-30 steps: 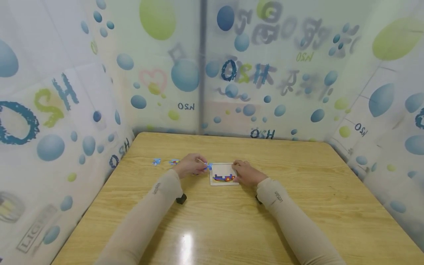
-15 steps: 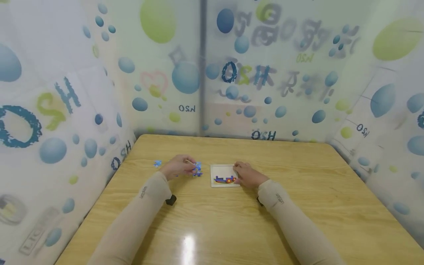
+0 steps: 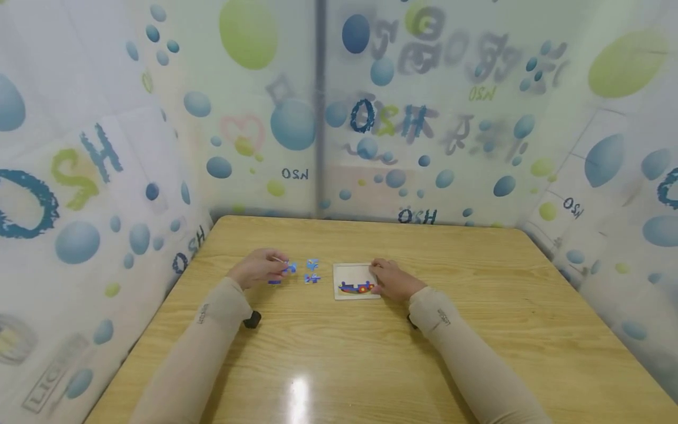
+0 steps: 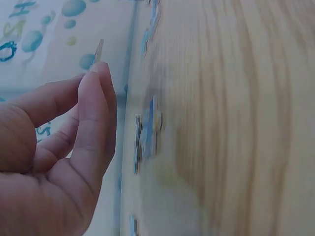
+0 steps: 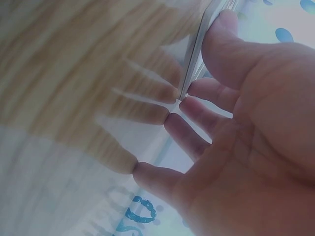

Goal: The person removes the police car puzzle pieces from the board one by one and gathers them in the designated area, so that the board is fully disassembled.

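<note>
My left hand [image 3: 259, 268] is raised a little over the table, left of the loose puzzle pieces. Between thumb and fingertips it pinches a thin blue puzzle piece [image 4: 99, 51], seen edge-on in the left wrist view. Two blue jigsaw pieces, one upper [image 3: 312, 263] and one lower [image 3: 312, 278], lie between this hand and the puzzle board [image 3: 357, 297]. That pale framed board holds fitted pieces forming a colourful boat [image 3: 356, 288] along its lower part; its upper part is bare. My right hand [image 3: 394, 280] grips the board's right side, with several fingertips touching the tabletop.
Another blue piece [image 3: 274, 281] lies just below the left fingers. The wooden table [image 3: 344, 353] reaches back to printed curtains [image 3: 424, 147] that enclose it on three sides. Black wrist cameras, such as the left one [image 3: 252, 320], sit under the cuffs.
My left hand has moved left from the board's edge. The piece it held there now lies on the table, and it pinches another piece. My right hand stays at the board.
</note>
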Motion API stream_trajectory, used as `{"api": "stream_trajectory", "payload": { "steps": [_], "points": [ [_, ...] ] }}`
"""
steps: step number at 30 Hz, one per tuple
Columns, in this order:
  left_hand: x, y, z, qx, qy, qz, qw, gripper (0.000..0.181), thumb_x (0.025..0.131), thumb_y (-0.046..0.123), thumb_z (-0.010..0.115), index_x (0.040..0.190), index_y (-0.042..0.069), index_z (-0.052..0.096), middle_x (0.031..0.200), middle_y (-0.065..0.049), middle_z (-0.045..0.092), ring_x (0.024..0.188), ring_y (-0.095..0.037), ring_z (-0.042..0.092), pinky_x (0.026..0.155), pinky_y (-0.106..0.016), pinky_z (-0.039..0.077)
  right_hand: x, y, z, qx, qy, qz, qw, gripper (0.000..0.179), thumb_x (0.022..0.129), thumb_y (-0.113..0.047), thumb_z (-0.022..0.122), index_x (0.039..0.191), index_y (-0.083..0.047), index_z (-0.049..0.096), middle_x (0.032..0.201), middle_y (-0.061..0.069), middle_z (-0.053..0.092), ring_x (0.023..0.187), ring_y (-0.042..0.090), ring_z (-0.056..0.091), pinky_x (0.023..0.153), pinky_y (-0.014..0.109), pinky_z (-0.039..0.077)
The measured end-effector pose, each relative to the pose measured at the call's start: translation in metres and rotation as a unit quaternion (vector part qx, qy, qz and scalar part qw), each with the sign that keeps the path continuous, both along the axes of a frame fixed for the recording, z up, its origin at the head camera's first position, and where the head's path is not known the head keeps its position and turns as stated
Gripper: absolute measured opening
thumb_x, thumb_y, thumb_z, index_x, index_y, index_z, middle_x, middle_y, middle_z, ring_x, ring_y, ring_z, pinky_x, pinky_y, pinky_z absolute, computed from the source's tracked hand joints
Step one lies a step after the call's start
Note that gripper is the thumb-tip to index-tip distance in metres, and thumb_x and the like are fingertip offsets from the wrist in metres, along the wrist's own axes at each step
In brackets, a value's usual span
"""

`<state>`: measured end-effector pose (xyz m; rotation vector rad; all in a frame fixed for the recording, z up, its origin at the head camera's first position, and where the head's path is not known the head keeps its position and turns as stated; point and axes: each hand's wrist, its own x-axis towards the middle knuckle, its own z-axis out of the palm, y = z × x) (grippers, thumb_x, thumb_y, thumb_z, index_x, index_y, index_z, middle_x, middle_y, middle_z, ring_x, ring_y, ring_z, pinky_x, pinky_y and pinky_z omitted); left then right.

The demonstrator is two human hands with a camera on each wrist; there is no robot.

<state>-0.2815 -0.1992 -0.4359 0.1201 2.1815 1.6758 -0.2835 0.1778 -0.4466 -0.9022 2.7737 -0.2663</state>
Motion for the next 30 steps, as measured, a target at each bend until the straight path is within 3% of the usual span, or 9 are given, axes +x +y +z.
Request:
{"api": "stream_trajectory", "payload": {
  "steps": [10,17,20,25,30],
  "points": [
    [0.008,-0.03,0.004,0.01,-0.005,0.006,0.9999,0.035,0.103,0.0,0.055,0.133,-0.016,0.045,0.107,-0.016,0.06,0.088,-0.015,0.065,0.079,-0.024,0.058,-0.001,-0.002,0.002,0.005,-0.01,-0.007,0.9999,0.063,0.104,-0.029,0.058,0.154,0.003,0.036,0.16,0.02,0.032,0.144,0.038,0.032,0.118,0.05,0.033],
    [0.013,-0.051,0.006,-0.055,-0.009,0.031,0.998,0.032,0.103,0.003,0.056,0.129,-0.013,0.048,0.108,-0.017,0.06,0.088,-0.017,0.066,0.076,-0.025,0.058,-0.001,-0.002,0.003,0.002,-0.014,-0.007,0.9999,0.064,0.104,-0.028,0.058,0.154,0.004,0.035,0.16,0.022,0.031,0.144,0.039,0.032,0.117,0.05,0.033],
    [0.016,-0.062,0.005,-0.086,0.002,0.027,0.9959,0.032,0.102,0.005,0.059,0.128,-0.012,0.05,0.112,-0.018,0.059,0.089,-0.016,0.065,0.077,-0.025,0.058,-0.002,-0.002,0.002,0.005,-0.012,-0.006,0.9999,0.064,0.104,-0.028,0.057,0.154,0.004,0.034,0.16,0.022,0.03,0.144,0.039,0.031,0.118,0.05,0.033],
    [0.02,-0.075,0.004,-0.137,0.021,0.033,0.9897,0.028,0.101,0.006,0.062,0.122,-0.011,0.055,0.113,-0.019,0.06,0.087,-0.014,0.065,0.076,-0.025,0.059,-0.003,-0.001,0.0,0.004,-0.008,-0.001,1.0,0.064,0.105,-0.029,0.057,0.154,0.005,0.034,0.16,0.022,0.03,0.145,0.039,0.031,0.118,0.051,0.032],
    [0.02,-0.079,0.002,-0.186,0.03,0.045,0.9811,0.019,0.099,0.001,0.062,0.113,-0.011,0.058,0.101,-0.015,0.063,0.079,-0.013,0.065,0.071,-0.025,0.058,-0.002,0.001,0.0,0.004,-0.01,-0.002,0.9999,0.064,0.104,-0.029,0.058,0.154,0.004,0.035,0.16,0.022,0.03,0.146,0.041,0.03,0.118,0.051,0.032]
  ]
}}
